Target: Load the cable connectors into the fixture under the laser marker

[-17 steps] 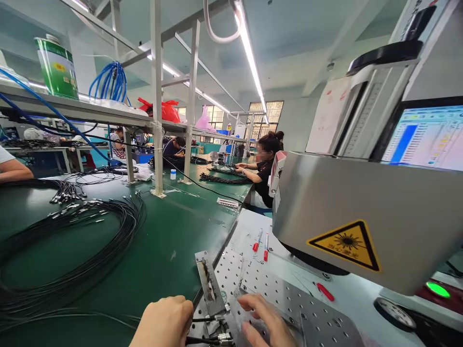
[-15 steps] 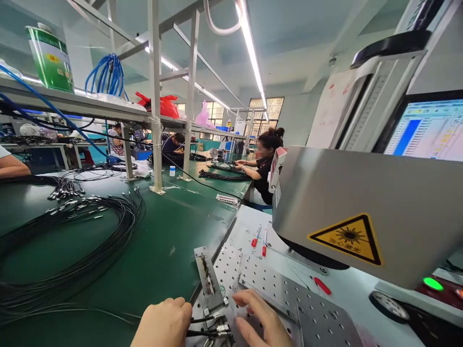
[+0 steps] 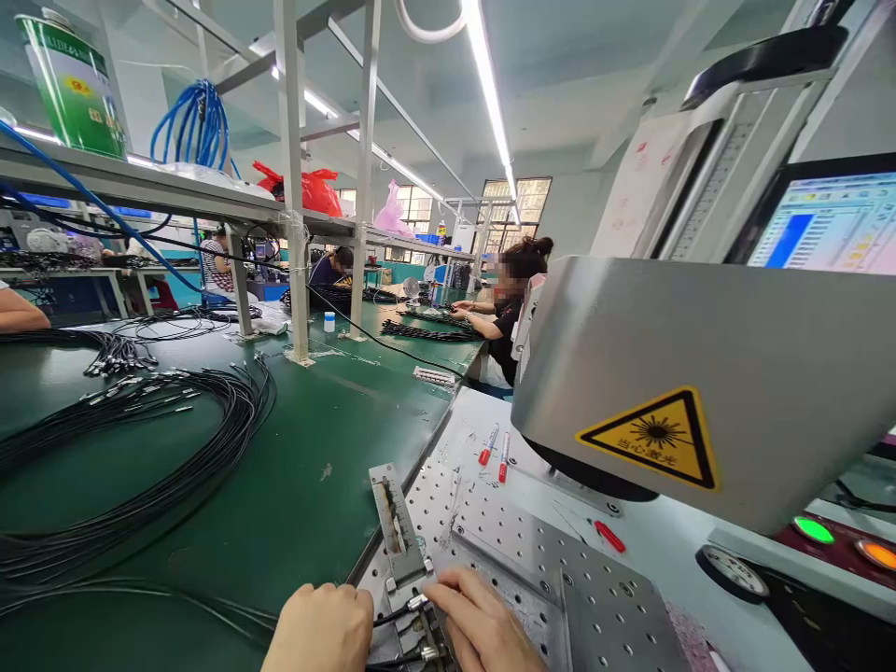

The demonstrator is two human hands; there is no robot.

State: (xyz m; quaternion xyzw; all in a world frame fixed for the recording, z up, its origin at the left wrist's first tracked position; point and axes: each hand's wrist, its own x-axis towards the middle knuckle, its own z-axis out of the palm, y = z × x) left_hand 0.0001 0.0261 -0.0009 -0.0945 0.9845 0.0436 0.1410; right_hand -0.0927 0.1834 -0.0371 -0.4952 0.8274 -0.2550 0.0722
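My left hand [image 3: 322,627] is closed around black cables at the bottom of the view, beside the table edge. Two cable ends with silvery metal connectors [image 3: 418,602] stick out past its fingers over a small metal fixture [image 3: 402,630]. From the right my right hand [image 3: 483,621] reaches over the fixture, its fingertips drawn in against the upper connector. Its thumb is partly hidden. Just beyond lies a slotted metal jig block [image 3: 393,523] on the perforated metal plate [image 3: 514,541].
A laser marking head [image 3: 630,373] with a yellow warning sign overhangs the right side. Bundled black cables [image 3: 231,429] lie on the green table [image 3: 315,467] at left. Red-capped markers [image 3: 503,457] rest behind the plate. A co-worker [image 3: 508,308] sits further back.
My right hand has moved left, and its spread fingers have come together at the upper connector. My left hand still grips the cables. The view has shifted slightly.
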